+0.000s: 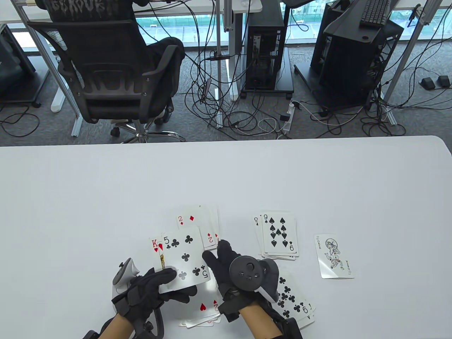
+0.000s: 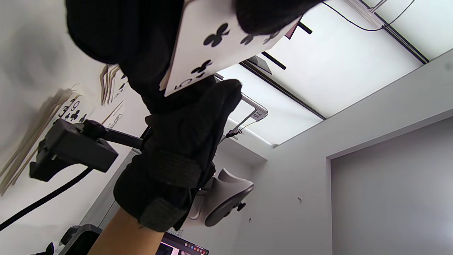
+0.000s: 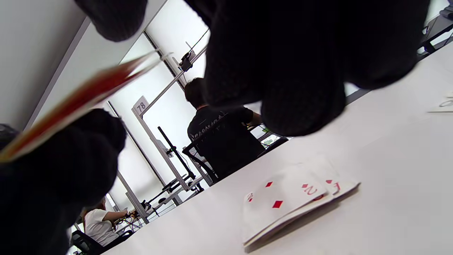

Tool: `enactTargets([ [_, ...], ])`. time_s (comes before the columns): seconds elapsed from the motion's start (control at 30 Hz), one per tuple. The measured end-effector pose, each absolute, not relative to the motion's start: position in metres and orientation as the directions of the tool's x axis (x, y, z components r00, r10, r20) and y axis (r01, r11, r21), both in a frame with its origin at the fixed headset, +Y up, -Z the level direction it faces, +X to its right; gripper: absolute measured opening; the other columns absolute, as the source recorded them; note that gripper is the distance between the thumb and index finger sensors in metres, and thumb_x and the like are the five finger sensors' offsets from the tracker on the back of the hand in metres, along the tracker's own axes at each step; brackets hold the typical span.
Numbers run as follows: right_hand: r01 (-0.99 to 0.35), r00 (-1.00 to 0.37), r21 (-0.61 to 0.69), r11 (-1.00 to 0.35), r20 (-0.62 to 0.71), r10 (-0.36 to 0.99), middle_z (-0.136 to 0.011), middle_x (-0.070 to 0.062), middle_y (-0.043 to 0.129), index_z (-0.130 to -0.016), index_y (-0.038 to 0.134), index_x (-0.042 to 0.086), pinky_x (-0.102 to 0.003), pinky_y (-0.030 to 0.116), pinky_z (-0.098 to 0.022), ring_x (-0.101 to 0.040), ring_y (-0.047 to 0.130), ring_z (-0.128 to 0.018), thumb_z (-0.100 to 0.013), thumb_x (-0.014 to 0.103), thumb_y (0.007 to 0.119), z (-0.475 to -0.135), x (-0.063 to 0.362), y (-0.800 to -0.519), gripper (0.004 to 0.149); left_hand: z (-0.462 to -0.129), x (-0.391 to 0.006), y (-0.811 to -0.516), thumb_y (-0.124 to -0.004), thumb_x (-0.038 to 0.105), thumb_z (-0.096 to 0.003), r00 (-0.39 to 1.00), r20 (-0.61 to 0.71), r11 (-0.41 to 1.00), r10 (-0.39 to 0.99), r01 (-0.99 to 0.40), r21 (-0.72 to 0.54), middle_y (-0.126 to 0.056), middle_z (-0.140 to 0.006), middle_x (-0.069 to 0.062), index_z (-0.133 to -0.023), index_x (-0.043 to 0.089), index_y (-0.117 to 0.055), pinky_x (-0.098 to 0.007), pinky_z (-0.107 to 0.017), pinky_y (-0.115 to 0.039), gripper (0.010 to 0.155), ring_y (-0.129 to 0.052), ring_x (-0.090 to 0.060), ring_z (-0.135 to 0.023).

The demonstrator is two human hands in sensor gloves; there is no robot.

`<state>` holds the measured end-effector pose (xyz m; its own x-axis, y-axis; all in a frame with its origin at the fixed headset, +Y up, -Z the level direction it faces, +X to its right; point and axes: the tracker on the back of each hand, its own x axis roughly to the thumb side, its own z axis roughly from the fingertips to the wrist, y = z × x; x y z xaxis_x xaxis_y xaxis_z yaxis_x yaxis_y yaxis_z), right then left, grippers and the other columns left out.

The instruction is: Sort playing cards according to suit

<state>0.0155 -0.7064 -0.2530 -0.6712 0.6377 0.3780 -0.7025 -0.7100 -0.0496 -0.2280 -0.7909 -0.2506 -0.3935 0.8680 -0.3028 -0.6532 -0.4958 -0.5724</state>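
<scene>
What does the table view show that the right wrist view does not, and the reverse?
Only the table view shows the black nine of spades pile, the joker card, the black clubs pile and the five of clubs card held in the left hand. Only the right wrist view shows a numbered sign reading 78. Both show the red two of diamonds pile on the white table.

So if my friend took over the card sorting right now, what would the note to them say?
Left hand holds the unsorted cards, 5 of clubs on top, King of hearts behind it.
Right hand is open beside the 5, holding nothing.
Done so far: diamonds pile topped by the 2, spades pile topped by the 9, clubs pile and hearts pile near the front edge, joker set apart.
Left: 5 goes to clubs, King to hearts, then the rest.
</scene>
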Motion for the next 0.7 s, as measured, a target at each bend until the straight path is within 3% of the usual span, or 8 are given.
enactTargets([
  [0.1, -0.743, -0.613, 0.004, -0.669, 0.398, 0.683, -0.055, -0.017, 0.088, -0.087, 0.057, -0.021, -0.059, 0.077, -0.042, -0.039, 0.093, -0.044, -0.053, 0.045, 0.068, -0.248, 0.008, -0.711, 0.075, -0.250, -0.227, -0.791, -0.067, 0.021, -0.0663, -0.398, -0.307, -0.502, 0.864, -0.647, -0.574, -0.067, -0.098, -0.021, -0.106, 0.012, -0.050, -0.049, -0.055, -0.077, 0.044, -0.085, -0.043, -0.079],
  [0.23, -0.704, -0.641, -0.013, -0.711, 0.444, 0.626, -0.052, -0.009, 0.086, -0.085, 0.057, -0.017, -0.055, 0.080, -0.042, -0.033, 0.094, -0.044, -0.048, 0.042, 0.075, -0.246, -0.002, -0.713, 0.072, -0.250, -0.227, -0.791, -0.067, 0.020, -0.0663, -0.403, -0.312, -0.509, 0.860, -0.638, -0.579, -0.066, -0.098, -0.022, -0.106, 0.012, -0.049, -0.050, -0.055, -0.077, 0.044, -0.085, -0.043, -0.079],
  [0.53, -0.826, -0.524, 0.011, -0.563, 0.354, 0.775, -0.043, -0.005, 0.089, -0.078, 0.066, -0.014, -0.050, 0.084, -0.036, -0.027, 0.097, -0.035, -0.053, 0.025, 0.070, -0.246, -0.002, -0.718, 0.047, -0.250, -0.227, -0.792, -0.068, 0.019, -0.0662, -0.410, -0.308, -0.511, 0.859, -0.637, -0.577, -0.067, -0.098, -0.021, -0.106, 0.012, -0.049, -0.050, -0.055, -0.077, 0.044, -0.085, -0.043, -0.079],
  [0.6, -0.846, -0.489, 0.025, -0.533, 0.363, 0.793, -0.045, -0.006, 0.089, -0.078, 0.066, -0.014, -0.051, 0.083, -0.037, -0.028, 0.097, -0.037, -0.053, 0.026, 0.069, -0.244, -0.003, -0.721, 0.047, -0.250, -0.227, -0.792, -0.068, 0.020, -0.0663, -0.415, -0.306, -0.514, 0.857, -0.633, -0.579, -0.067, -0.098, -0.021, -0.106, 0.012, -0.050, -0.049, -0.055, -0.077, 0.044, -0.086, -0.043, -0.079],
  [0.7, -0.810, -0.509, 0.074, -0.581, 0.402, 0.761, -0.047, -0.007, 0.088, -0.081, 0.065, -0.012, -0.054, 0.082, -0.039, -0.031, 0.096, -0.039, -0.050, 0.037, 0.076, -0.241, -0.008, -0.723, 0.059, -0.251, -0.227, -0.791, -0.068, 0.020, -0.0662, -0.412, -0.301, -0.508, 0.860, -0.633, -0.585, -0.067, -0.098, -0.021, -0.106, 0.012, -0.050, -0.050, -0.055, -0.077, 0.044, -0.086, -0.043, -0.079],
])
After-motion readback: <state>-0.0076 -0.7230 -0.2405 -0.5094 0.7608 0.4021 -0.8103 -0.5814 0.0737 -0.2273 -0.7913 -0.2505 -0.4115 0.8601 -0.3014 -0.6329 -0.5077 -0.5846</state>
